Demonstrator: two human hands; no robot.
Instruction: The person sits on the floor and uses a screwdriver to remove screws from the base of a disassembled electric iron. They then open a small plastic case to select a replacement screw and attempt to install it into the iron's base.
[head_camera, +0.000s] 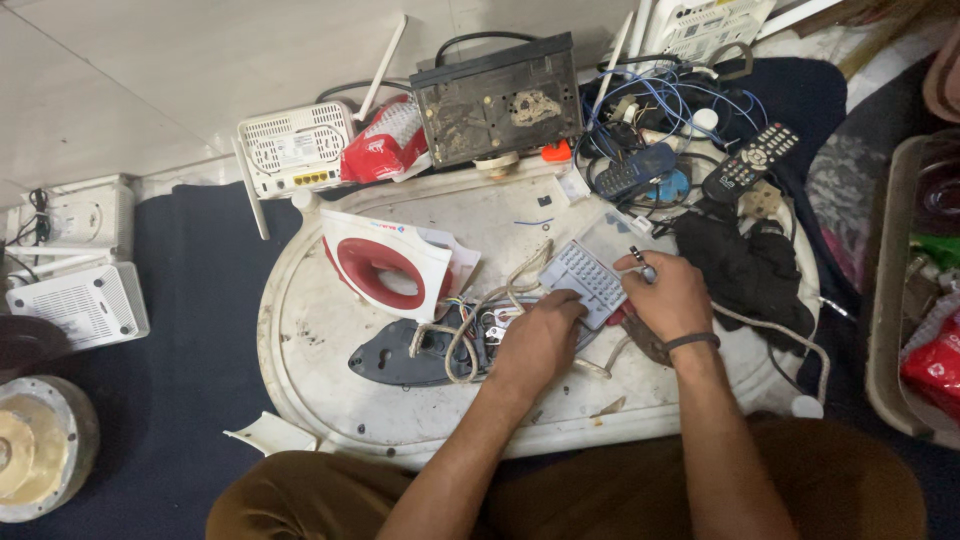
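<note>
Left hand (540, 335): laid on the near edge of a grey keypad panel (585, 278), grip closed on it.
Right hand (668, 295): grip pinched narrow around a small metal tool (640, 260).
Keypad panel: mid-tabletop (330, 400), right of the opened iron (385, 265).

A big white oval board (330, 330) lies on a dark blue mat (190, 290) on the floor. On the board lie a red and white iron cover (385, 262), a dark iron base (410, 355) with a woven cord (480, 315), a small grey keypad (585, 280) and a black cloth (745, 270). A dusty black box (497, 98) and a heap of blue wires (665, 125) sit at its far edge. White router boxes (80, 300) lie on the mat.
</note>
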